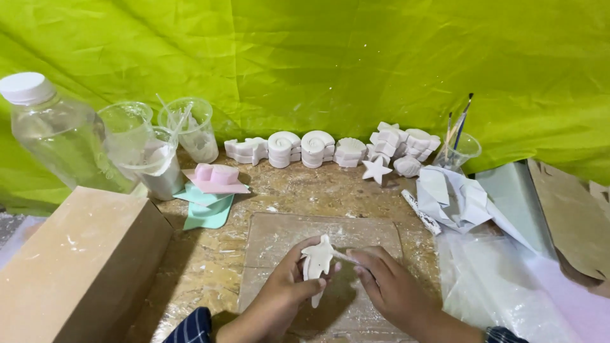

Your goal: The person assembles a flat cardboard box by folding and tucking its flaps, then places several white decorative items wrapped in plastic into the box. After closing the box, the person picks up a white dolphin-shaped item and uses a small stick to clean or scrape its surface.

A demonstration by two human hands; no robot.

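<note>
My left hand (pixel 283 295) holds a small white plaster figure (pixel 316 262) upright over a dusty wooden board (pixel 279 235). My right hand (pixel 389 286) pinches a thin white stick (pixel 344 256) whose tip touches the figure's right side. Both hands hover near the front edge of the table. Dark checked sleeves show at both wrists.
A row of white plaster casts (pixel 318 149) and a star (pixel 376 169) line the back by the green cloth. Clear cups (pixel 190 127), a water bottle (pixel 54 130), pink and green moulds (pixel 216 181), a cardboard box (pixel 70 267), a brush cup (pixel 459 149), crumpled paper (pixel 454 197) and plastic sheet (pixel 508 273) surround the board.
</note>
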